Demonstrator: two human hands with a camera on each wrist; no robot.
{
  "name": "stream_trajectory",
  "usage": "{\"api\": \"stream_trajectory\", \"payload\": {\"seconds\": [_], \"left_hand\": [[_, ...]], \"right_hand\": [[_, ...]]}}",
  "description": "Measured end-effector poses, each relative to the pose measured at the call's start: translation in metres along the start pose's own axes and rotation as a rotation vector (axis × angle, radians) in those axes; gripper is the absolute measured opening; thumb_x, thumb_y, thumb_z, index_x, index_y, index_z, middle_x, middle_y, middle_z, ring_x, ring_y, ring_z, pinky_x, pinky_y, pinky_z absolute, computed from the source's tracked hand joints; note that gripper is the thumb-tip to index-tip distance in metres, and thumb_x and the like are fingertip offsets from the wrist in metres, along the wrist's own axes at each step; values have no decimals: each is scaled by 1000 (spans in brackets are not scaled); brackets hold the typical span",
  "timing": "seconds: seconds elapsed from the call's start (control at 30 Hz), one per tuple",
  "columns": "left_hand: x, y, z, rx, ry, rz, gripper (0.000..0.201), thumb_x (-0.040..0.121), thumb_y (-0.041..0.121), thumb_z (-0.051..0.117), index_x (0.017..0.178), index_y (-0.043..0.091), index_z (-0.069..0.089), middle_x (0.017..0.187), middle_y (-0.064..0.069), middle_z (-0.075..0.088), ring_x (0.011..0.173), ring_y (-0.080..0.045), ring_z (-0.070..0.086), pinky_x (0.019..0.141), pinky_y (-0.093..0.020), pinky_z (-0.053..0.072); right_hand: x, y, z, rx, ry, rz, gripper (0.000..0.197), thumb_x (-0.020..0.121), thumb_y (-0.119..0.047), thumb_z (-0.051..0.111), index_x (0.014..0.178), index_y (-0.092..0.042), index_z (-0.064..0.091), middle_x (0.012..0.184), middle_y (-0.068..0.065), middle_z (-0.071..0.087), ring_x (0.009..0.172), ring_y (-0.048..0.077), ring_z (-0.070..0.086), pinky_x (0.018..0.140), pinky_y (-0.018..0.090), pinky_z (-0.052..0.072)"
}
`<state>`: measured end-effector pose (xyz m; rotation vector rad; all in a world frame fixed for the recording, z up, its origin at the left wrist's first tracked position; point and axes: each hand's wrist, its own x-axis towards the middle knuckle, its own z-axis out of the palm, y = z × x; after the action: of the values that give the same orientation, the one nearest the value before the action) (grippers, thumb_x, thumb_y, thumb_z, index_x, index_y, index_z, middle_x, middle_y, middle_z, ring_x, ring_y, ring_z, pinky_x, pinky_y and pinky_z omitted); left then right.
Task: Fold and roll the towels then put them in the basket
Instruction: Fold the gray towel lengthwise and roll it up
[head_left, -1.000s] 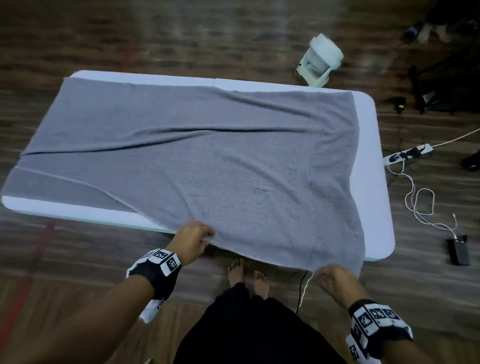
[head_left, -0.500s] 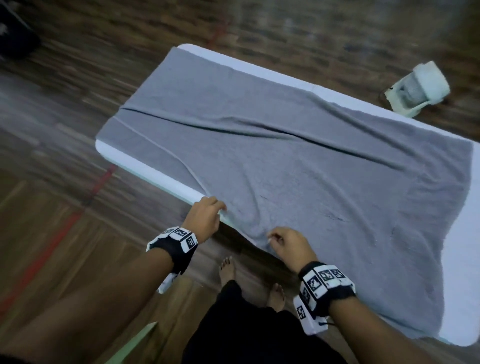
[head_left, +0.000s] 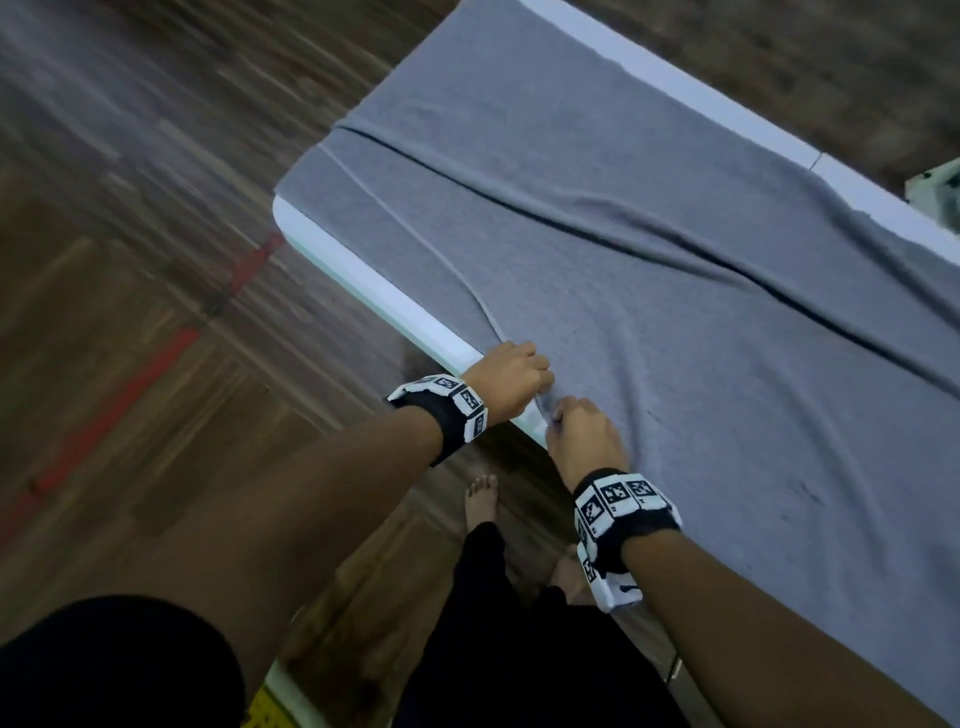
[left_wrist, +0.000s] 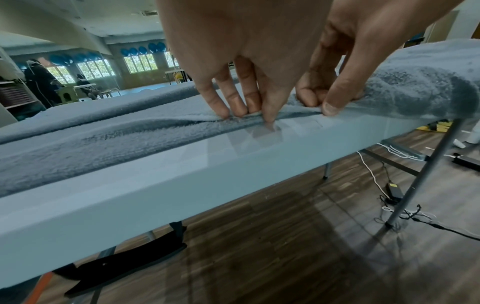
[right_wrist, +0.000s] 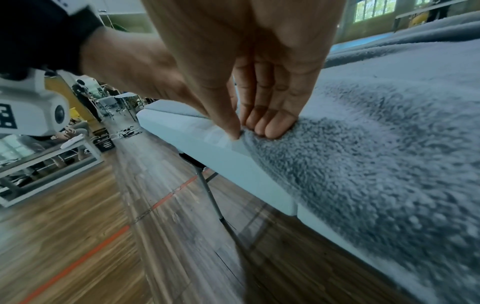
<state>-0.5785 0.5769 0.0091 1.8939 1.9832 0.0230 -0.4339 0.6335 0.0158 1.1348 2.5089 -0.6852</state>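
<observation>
Hands (head_left: 511, 376) (head_left: 584, 439) pinch grey towel (head_left: 675, 312) at white table (head_left: 374, 299) edge.

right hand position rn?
Head view: the right hand grips the grey towel at the table's near edge, immediately right of the left hand.

A white rectangular folding table (head_left: 395, 306) on thin grey metal legs (right_wrist: 210, 195) is standing on a dark wood-plank floor (head_left: 130, 218). A large grey terry towel (head_left: 675, 322) is lying spread across its top, creased in long ridges, leaving the near rim bare.
</observation>
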Motion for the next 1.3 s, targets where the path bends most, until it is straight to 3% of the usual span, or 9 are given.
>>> {"api": "stream_trajectory", "payload": {"seconds": [0.2, 0.33, 0.53, 0.6, 0.73, 0.8, 0.97, 1.13, 1.3], "left_hand": [[-9, -8, -5, -45, 78, 71, 8, 79, 13, 60, 85, 12, 65, 85, -5, 61, 86, -28, 53, 73, -39, 37], [-24, -11, 0, -108, 173, 101, 5, 75, 13, 63, 80, 12, 62, 76, -3, 60, 77, -25, 54, 71, -37, 38], [-33, -9, -3, -200, 197, 86, 8, 78, 9, 62, 85, 8, 63, 77, -7, 62, 72, -26, 56, 69, -36, 40], [-36, -10, -5, -208, 175, 95, 7, 79, 9, 60, 85, 7, 64, 77, -8, 62, 72, -28, 56, 67, -38, 42], [-45, -16, 0, -185, -44, 124, 13, 81, 14, 54, 85, 9, 65, 81, -8, 65, 78, -30, 59, 68, -38, 44], [-49, -36, -1, -173, 2, 94, 18, 80, 14, 56, 93, 11, 67, 88, -7, 66, 84, -30, 59, 72, -41, 45], [-58, -141, -28, -85, 290, -149, 21, 73, 4, 58, 90, 9, 67, 87, -11, 63, 80, -34, 57, 69, -40, 45], [-62, -249, -57, -30, 347, -361, 23, 77, 2, 62, 99, 9, 67, 93, -12, 63, 89, -36, 58, 70, -43, 44], [-47, -312, -74, -26, 312, -386, 43, 76, -3, 54, 116, 11, 63, 113, -10, 62, 103, -34, 54, 79, -49, 45]], "right_hand": [[2, 2, -4, 71, -10, -6, 8, 84, -18, 60, 88, -12, 63, 87, 6, 62, 80, 26, 61, 69, 37, 52], [-10, 2, 1, 110, -19, -41, 26, 83, -30, 68, 104, -19, 58, 100, -2, 57, 89, 19, 58, 77, 37, 52], [-13, -3, -3, 103, 4, -39, 11, 90, -19, 57, 100, -17, 63, 93, 2, 59, 80, 19, 57, 68, 34, 50], [-17, -2, -4, 105, -44, -84, 8, 89, -17, 58, 94, -15, 64, 90, 3, 59, 78, 19, 57, 69, 35, 51], [-15, -6, -3, 36, -303, -170, 7, 85, -19, 63, 89, -18, 68, 90, 2, 68, 86, 21, 62, 80, 34, 50], [-3, -17, -10, 54, -308, -157, 7, 86, -23, 61, 85, -25, 68, 85, -1, 69, 81, 19, 63, 78, 35, 52], [48, -80, -28, 53, -148, -239, 15, 93, -23, 53, 94, -18, 67, 85, 3, 65, 74, 19, 59, 72, 31, 52], [112, -167, -30, 90, -82, -273, 17, 93, -21, 52, 101, -13, 63, 103, 10, 62, 91, 29, 60, 80, 38, 51], [156, -219, -26, -66, -15, -284, 33, 91, -36, 57, 113, -13, 51, 117, 8, 51, 106, 30, 53, 79, 39, 47]]}}
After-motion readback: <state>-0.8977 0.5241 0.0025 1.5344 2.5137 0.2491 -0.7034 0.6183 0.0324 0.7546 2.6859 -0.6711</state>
